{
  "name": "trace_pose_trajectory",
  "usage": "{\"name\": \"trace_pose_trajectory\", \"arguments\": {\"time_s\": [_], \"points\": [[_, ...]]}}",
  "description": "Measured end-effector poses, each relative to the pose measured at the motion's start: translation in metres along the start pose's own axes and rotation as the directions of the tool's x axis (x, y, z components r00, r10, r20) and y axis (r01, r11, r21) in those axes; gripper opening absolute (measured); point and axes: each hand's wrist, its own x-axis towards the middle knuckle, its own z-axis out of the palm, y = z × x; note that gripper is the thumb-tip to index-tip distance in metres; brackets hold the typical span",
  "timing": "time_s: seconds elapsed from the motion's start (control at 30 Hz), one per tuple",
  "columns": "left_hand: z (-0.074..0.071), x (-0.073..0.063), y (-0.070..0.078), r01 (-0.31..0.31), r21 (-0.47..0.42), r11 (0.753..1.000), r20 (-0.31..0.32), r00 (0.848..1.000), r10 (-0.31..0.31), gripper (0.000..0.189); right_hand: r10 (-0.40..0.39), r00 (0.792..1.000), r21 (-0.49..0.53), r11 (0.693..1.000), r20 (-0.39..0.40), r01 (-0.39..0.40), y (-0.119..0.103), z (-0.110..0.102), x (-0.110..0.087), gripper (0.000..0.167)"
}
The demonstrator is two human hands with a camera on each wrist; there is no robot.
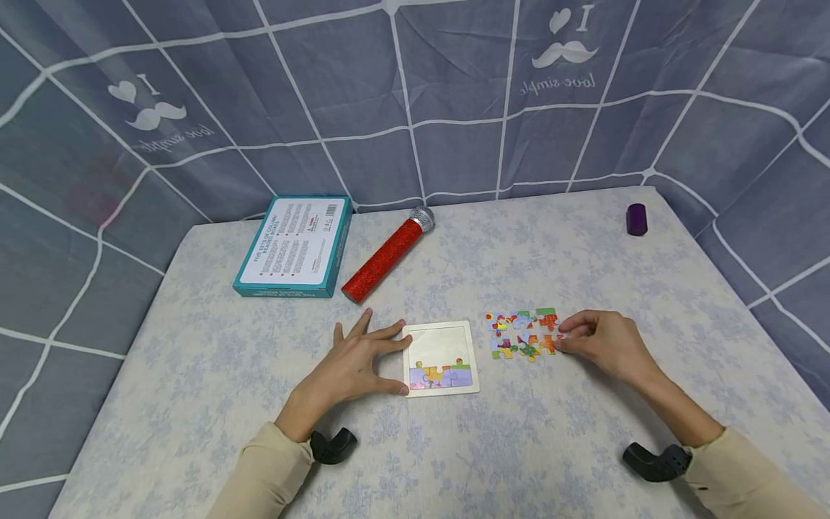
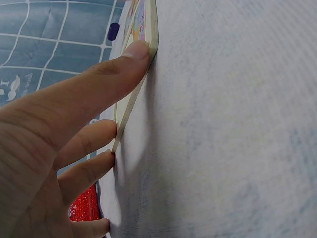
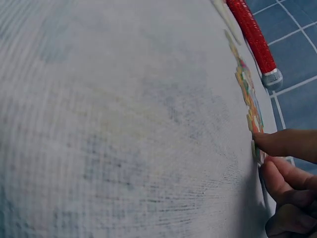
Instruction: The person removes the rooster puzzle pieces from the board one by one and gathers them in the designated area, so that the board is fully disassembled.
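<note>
A square puzzle tray point(image 1: 441, 395) with a pale rim lies on the table, its lower part filled with joined purple and yellow pieces. Spread fingers of my left hand point(image 1: 359, 360) touch its left side, the thumb at the near corner; the left wrist view shows the thumb point(image 2: 136, 49) on the rim. To the tray's right lies a group of colourful puzzle pieces point(image 1: 522, 334). At that group's right end, my right hand point(image 1: 609, 344) pinches a puzzle piece point(image 3: 255, 149) between thumb and curled fingers. The fingers hide most of this piece.
Behind the tray lies a red glittery microphone point(image 1: 382, 261) with a silver head. A teal and white box point(image 1: 292, 241) sits at the back left. A small dark purple object point(image 1: 636, 219) stands at the back right. Grey checked curtain point(image 1: 363, 86) borders the patterned table point(image 1: 506, 447).
</note>
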Motion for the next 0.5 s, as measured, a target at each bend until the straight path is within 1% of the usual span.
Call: {"name": "trace_pose_trajectory", "arguments": {"time_s": [0.3,0.5], "points": [[0.0006,-0.0004,-0.0002,0.009,0.002,1.000,0.001,1.000,-0.009,0.080,-0.016,1.000,-0.008,1.000,0.008,0.016,0.0002,-0.0004,0.0001,0.014],[0.0003,0.0000,0.0000,0.005,-0.001,1.000,0.001,1.000,-0.005,0.080,-0.057,0.996,-0.003,0.998,-0.062,0.057,-0.0053,-0.0002,0.0003,0.013]]}}
